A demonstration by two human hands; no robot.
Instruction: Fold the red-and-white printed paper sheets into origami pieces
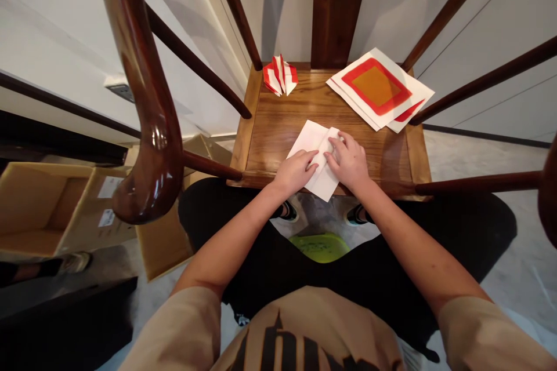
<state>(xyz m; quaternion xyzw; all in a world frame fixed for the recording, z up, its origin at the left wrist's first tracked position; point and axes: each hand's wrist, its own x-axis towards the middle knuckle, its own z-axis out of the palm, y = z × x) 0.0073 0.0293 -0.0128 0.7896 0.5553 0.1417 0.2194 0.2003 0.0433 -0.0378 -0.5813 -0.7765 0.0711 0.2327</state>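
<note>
A white sheet of paper point(307, 134) lies at a slant near the front edge of the wooden chair seat point(274, 127), with a folded strip along its right side. My left hand point(296, 173) rests on the paper's lower left, its thumb and fingers closed against the sheet by the fold. On the strip's right edge, the fingers and thumb of my right hand point(349, 160) are bent and grip the paper. The paper's part under my fingers is hidden. Behind it stands a folded red-and-white paper piece point(280, 75). Printed paper sheets point(378, 87) with a red frame and orange centre overlap at the back right.
A curved wooden armrest point(150, 145) and slanted spindles border the seat. Open cardboard boxes point(78, 208) stand on the floor to the left. A green plastic container point(321, 248) sits below the seat between my legs. Another person's shoe point(75, 262) shows at the lower left.
</note>
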